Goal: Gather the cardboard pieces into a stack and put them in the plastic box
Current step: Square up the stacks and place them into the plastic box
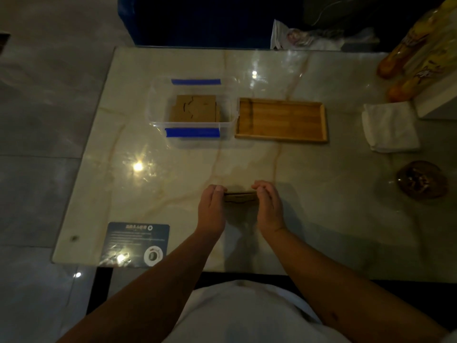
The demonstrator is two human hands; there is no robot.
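Both hands work together near the middle of the surface (173, 157): the left hand (212, 206) and the right hand (268, 206) press inward on opposite ends of a small stack of cardboard pieces (240, 196), fingers curled over its top edge, so the stack is pinched between them and seems to stand on its long edge, though the dim light makes that hard to confirm. Farther off and slightly left sits the clear plastic box (228, 112) with blue tape strips on its near and far rims; more cardboard pieces already lie flat inside it. Just right of the box, touching or nearly so, is an empty wooden tray (321, 122). The risk from here is that the squeeze slackens or goes uneven during the lift, letting thin pieces fan out or slip from the middle, or that the stack catches the box rim. A dark printed card (136, 243) at the near left carries text, too blurred to read.
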